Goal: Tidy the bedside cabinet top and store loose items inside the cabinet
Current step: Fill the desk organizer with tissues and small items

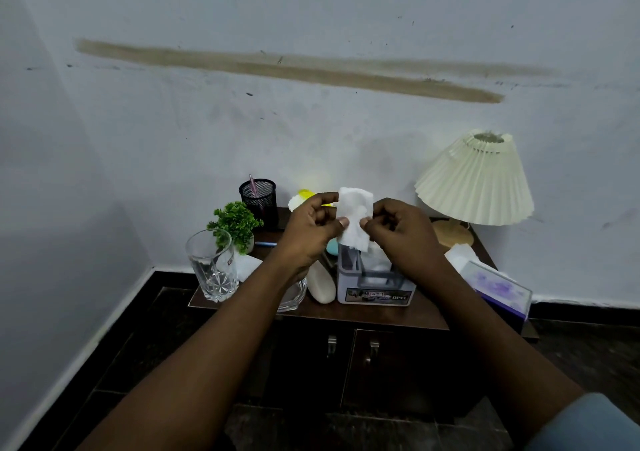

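A small white tissue [354, 216] hangs in the air above the dark wooden bedside cabinet [429, 308]. My left hand [311, 229] pinches its left edge and my right hand [398, 232] pinches its right edge. Directly below the tissue stands a grey organiser box [375, 288] with white items inside. Both cabinet doors [308, 364] are closed, with two metal handles near the middle.
On the top stand a clear glass [213, 265], a small green plant [235, 223], a black mesh pen holder [259, 199], a white oblong object [322, 282], a glass dish [294, 296], a purple tissue box [495, 286] and a pleated lamp [476, 182]. Wall close behind.
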{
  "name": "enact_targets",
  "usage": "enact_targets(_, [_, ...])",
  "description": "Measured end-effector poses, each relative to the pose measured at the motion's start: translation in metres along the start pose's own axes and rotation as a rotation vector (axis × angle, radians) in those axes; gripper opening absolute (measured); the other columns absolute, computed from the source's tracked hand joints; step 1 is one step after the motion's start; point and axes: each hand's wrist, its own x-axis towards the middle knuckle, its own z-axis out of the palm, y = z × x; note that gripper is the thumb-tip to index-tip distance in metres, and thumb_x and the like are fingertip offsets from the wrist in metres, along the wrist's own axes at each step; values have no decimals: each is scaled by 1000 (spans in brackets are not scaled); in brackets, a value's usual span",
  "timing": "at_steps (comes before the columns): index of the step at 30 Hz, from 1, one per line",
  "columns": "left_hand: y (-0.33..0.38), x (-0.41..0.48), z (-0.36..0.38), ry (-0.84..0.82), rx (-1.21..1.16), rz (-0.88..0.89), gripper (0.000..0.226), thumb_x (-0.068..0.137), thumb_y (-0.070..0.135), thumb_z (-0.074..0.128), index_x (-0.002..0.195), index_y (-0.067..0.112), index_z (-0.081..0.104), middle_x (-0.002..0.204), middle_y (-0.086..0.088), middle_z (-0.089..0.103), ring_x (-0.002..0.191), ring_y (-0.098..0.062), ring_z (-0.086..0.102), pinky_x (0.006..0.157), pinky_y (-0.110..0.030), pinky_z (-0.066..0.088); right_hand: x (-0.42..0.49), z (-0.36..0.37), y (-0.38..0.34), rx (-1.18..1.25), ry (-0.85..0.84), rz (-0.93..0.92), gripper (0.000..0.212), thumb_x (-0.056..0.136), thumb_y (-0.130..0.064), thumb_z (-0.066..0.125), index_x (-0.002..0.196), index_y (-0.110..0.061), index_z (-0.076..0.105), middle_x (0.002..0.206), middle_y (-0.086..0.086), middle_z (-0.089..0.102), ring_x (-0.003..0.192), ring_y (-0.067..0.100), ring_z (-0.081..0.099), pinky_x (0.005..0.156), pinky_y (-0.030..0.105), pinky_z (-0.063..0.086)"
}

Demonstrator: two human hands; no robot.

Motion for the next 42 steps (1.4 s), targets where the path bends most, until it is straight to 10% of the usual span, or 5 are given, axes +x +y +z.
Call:
enact_targets(15, [-23, 23, -1, -85, 99, -135, 57, 96, -17, 42, 137, 18, 56, 118, -25, 64, 111, -30, 61, 108, -55, 45, -7, 19, 3, -278, -92, 49, 15, 91, -26, 66, 100, -20, 76, 73, -3, 72, 69, 13, 68, 69, 36, 57])
enact_targets(33, [-21, 20, -7, -168, 45, -165, 68, 86, -26, 40, 142, 10, 55, 97, -7, 70, 91, -13, 65, 78, -19, 53, -8, 17, -1, -454, -226, 34, 19, 88, -34, 70, 81, -16, 72, 72, 1, 69, 71, 19, 65, 68, 40, 54])
enact_targets(42, [-18, 18, -14, -185, 56, -153, 64, 86, -22, 43, 140, 11, 55, 108, -17, 74, 99, -18, 69, 92, -35, 49, -12, 10, -8, -389, -206, 26, 16, 91, -41, 67, 94, -25, 67, 71, -4, 69, 69, 10, 65, 60, 30, 48])
